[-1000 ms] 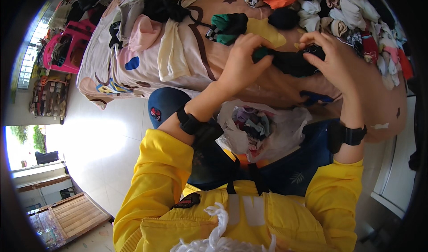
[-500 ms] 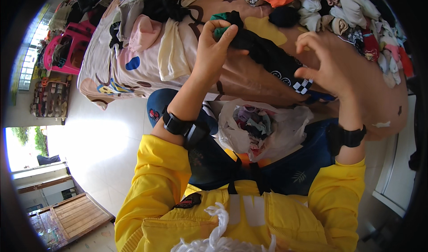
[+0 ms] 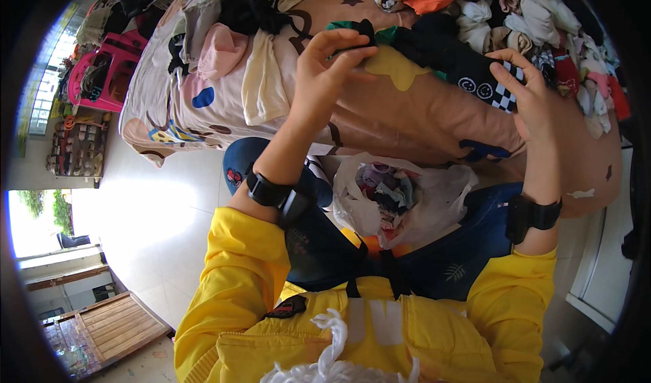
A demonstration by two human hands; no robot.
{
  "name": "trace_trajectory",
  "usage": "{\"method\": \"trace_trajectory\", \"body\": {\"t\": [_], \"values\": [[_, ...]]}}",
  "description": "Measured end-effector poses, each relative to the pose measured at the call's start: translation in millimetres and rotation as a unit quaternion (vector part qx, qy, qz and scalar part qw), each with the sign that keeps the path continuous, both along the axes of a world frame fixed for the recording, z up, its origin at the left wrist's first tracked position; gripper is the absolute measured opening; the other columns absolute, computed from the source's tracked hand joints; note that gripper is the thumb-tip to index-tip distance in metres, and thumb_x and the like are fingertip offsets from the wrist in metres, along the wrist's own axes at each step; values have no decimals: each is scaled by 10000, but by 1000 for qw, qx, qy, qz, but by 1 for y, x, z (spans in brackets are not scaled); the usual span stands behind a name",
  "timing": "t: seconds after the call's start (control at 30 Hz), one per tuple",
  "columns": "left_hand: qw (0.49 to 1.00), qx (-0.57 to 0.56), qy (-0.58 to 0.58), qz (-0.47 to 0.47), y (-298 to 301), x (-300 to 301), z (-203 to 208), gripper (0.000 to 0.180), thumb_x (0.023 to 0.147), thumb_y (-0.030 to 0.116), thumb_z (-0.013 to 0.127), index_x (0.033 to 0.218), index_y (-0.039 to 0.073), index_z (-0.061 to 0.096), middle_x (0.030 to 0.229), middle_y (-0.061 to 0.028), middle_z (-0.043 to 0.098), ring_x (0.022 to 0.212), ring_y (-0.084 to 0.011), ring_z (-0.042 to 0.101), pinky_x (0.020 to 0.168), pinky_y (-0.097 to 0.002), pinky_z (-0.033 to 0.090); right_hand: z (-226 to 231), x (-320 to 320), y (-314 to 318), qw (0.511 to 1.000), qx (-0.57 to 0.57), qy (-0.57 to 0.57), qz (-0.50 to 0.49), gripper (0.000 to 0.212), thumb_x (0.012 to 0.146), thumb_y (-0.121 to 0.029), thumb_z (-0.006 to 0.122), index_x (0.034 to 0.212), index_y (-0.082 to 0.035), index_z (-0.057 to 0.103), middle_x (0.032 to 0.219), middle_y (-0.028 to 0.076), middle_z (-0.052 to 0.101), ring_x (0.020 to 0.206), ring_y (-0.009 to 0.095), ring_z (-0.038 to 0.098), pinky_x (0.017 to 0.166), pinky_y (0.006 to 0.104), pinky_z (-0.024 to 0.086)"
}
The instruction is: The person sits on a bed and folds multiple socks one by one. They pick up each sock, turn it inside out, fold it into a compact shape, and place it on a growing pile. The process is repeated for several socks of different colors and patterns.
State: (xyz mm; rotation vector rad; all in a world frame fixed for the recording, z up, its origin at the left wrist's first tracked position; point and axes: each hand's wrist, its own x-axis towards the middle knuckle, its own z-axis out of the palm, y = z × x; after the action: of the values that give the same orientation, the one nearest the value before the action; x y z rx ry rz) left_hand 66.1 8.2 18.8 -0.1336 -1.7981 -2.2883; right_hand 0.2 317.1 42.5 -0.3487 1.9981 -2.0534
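My left hand [image 3: 324, 68] is closed, fingers and thumb curled round a bunched black sock with green parts [image 3: 366, 30], most of it hidden by the fingers. To its right, a long black sock [image 3: 434, 47] with a green toe stretches over the bed cover. White smiley faces and a black-and-white checked cuff mark its right end. That cuff is pinched between the thumb and fingers of my right hand [image 3: 530, 95]. Between my knees, below both hands, a whitish plastic bag [image 3: 441, 196] stands open with crumpled fabric pieces inside.
The patterned bed cover [image 3: 420, 125] carries a heap of socks [image 3: 529, 17] at the far right. A cream sock [image 3: 263, 85], a pink cloth [image 3: 222, 51] and black garments [image 3: 254, 11] lie at the left. A pink plastic stool [image 3: 98, 81] stands beyond the bed's left side.
My right hand, apart from the sock earlier, has closed on its checked cuff. The long sock has shifted right and away from my left hand, which has barely moved.
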Motion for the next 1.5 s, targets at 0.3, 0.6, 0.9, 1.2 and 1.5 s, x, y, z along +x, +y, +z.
{"method": "trace_trajectory", "body": {"t": [0.3, 0.6, 0.9, 1.2, 1.5], "values": [[844, -443, 281, 113, 22, -19, -4, 480, 849, -24, 603, 1310, 93, 531, 1270, -92, 559, 1116, -186, 577, 683, -264, 541, 29, 21, -16, 905, 304, 260, 146, 137, 815, -48, 690, 942, -26, 642, 891, 18, 642, 839, 92, 580, 767, 236, 463], [882, -416, 197, 101, 33, -13, -12, 343, 699, -29, 657, 1027, 8, 563, 936, -150, 536, 782, -315, 570, 679, -352, 473, 5, 9, 11, 866, 384, 283, 147, 246, 796, -124, 746, 997, -38, 632, 933, 9, 611, 950, 112, 579, 864, 265, 464], [954, -221, -8, -204, 23, 8, -6, 338, 794, 126, 806, 1032, 10, 597, 838, 43, 546, 772, -53, 511, 646, -223, 448, 9, 16, -2, 974, -116, 187, -46, 418, 836, 26, 632, 1240, -7, 529, 1128, 61, 606, 1034, 163, 582, 936, 305, 450], [959, 152, -151, -183, 23, 15, -1, 212, 886, 110, 666, 1086, 81, 598, 1037, -38, 649, 927, -149, 629, 779, -257, 515, 6, 15, -8, 983, -61, 168, -43, 396, 892, -39, 631, 1271, -2, 523, 1076, 19, 631, 957, 111, 603, 842, 255, 479], [959, 177, -102, -197, 7, 1, -20, 181, 893, -62, 591, 919, 104, 523, 856, 20, 576, 798, -135, 642, 705, -231, 560, -3, 3, 0, 961, 169, 198, -97, 238, 857, -43, 672, 1085, 3, 624, 943, 5, 652, 820, 85, 593, 709, 231, 483]]}}
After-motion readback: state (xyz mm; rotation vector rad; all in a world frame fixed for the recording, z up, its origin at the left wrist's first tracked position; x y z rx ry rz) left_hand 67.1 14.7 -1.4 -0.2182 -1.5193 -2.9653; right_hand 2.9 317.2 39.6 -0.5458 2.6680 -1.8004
